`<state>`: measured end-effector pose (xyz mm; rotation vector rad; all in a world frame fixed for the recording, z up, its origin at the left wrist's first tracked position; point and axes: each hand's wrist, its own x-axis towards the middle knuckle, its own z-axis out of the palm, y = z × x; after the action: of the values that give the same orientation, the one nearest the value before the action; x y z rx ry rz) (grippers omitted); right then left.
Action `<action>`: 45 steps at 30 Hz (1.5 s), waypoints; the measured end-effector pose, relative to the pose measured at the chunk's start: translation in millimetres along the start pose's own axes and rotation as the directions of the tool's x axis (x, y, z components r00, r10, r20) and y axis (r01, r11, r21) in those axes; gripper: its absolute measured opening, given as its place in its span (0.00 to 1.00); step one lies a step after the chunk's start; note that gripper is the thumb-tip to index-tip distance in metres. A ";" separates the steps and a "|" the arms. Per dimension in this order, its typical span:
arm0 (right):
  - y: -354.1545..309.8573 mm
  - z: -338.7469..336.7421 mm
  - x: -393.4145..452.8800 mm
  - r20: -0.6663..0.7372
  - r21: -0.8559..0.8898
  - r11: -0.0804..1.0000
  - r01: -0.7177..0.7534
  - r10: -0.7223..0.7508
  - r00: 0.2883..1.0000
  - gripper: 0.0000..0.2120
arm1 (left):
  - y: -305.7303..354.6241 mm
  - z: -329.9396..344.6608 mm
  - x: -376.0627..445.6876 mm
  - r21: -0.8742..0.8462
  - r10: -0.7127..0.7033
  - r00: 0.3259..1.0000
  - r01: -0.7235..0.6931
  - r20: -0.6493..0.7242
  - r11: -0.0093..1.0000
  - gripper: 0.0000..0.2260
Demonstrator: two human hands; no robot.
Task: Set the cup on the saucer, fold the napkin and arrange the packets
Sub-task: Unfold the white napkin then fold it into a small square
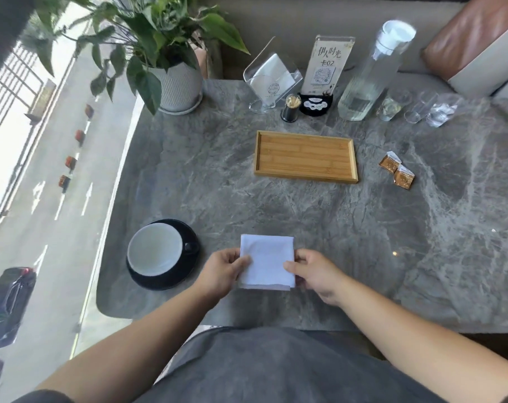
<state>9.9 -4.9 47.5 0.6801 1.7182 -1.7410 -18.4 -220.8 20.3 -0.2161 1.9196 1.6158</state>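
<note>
From the head view, the folded white cloth napkin (pixel 266 261) lies flat on the grey marble-patterned table (pixel 334 228) near its front edge, pinched on both sides; the left hand (pixel 222 271) grips its left edge with the thumb on top, the right hand (pixel 316 274) grips its right edge likewise. Just left of it the white-lined black cup (pixel 155 247) sits on the black round saucer (pixel 171 279); two small brown foil packets (pixel 397 170) lie right of the rectangular bamboo tray (pixel 305 155). The upright acrylic table card (pixel 324 64) reads "02" under Chinese characters.
</note>
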 end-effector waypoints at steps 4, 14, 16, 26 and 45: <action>12.2 31.0 11.6 -0.103 -0.124 0.990 0.071 -0.084 0.991 0.02 | -12.1 -23.5 -4.9 0.101 -0.037 0.996 0.045 -0.083 0.994 0.06; 29.9 61.6 20.2 -0.329 -0.261 0.961 0.092 -0.178 0.927 0.08 | -16.3 -43.5 0.2 0.402 0.022 0.992 0.029 -0.122 0.915 0.08; 29.3 60.8 22.5 -0.345 -0.310 0.945 0.102 -0.212 0.914 0.10 | -13.7 -42.7 2.8 0.437 0.036 0.992 0.020 -0.119 0.899 0.10; 24.6 52.2 36.1 -0.320 -0.525 0.844 0.107 -0.312 0.894 0.13 | -9.8 -23.9 8.2 0.550 0.059 0.969 0.085 -0.238 0.831 0.08; 19.3 42.5 33.3 -0.170 -0.945 0.324 -0.042 -0.376 0.911 0.28 | -7.1 -12.6 8.4 0.783 0.203 0.964 0.010 -0.173 0.622 0.06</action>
<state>2.8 -49.0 11.7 0.2377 2.7142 -0.3757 -26.0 -232.2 10.7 0.0662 2.6837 0.6711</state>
